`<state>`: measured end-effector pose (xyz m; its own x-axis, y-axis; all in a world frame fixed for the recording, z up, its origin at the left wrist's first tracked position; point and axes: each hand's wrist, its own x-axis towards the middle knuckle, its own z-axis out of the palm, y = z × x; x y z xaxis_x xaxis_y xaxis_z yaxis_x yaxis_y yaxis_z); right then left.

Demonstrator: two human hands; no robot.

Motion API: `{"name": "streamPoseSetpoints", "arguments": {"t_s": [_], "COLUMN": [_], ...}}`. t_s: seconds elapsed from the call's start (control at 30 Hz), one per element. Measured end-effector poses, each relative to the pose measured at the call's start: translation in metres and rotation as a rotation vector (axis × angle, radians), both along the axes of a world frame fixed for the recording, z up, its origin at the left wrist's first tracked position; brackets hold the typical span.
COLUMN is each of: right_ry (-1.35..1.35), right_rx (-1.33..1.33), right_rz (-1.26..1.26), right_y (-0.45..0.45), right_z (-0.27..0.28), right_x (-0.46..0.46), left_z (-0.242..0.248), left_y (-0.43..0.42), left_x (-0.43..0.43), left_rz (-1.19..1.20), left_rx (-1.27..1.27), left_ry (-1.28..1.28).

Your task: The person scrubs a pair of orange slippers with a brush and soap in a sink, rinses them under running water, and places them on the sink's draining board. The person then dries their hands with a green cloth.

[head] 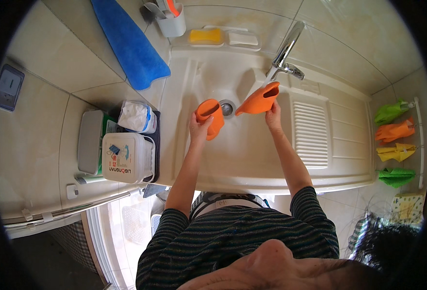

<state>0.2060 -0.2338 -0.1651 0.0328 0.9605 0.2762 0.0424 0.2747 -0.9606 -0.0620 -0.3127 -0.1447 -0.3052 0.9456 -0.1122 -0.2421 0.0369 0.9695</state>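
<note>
Over the basin of a cream laundry sink, my left hand grips an orange rubber slipper or mitt-like piece by its open end, thumb on the near rim. My right hand holds a second, similar orange rubber piece, its opening facing up and right, under the chrome faucet. Water seems to run from the spout onto it. The metal drain lies between the two pieces. What exactly the orange pieces are, I cannot tell.
A ribbed washboard is moulded into the sink's right side. Yellow and white soap bars sit behind the basin. White lidded tubs and a blue towel are at left. Gloves and cloths hang at right.
</note>
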Motion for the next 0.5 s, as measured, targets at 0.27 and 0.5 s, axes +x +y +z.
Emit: {"name": "streamPoseSetpoints", "arguments": {"t_s": [0.27, 0.5], "right_ry": [0.126, 0.059], "right_rx": [-0.16, -0.114], "right_rz": [0.075, 0.14], "right_y": [-0.001, -0.003], "right_z": [-0.002, -0.002], "right_x": [0.009, 0.002], "left_z": [-0.014, -0.024], "left_y": [-0.005, -0.019], "left_x": [0.003, -0.016], "left_rz": [-0.015, -0.046], "left_rx": [-0.078, -0.147], "left_ry": [0.09, 0.586]}}
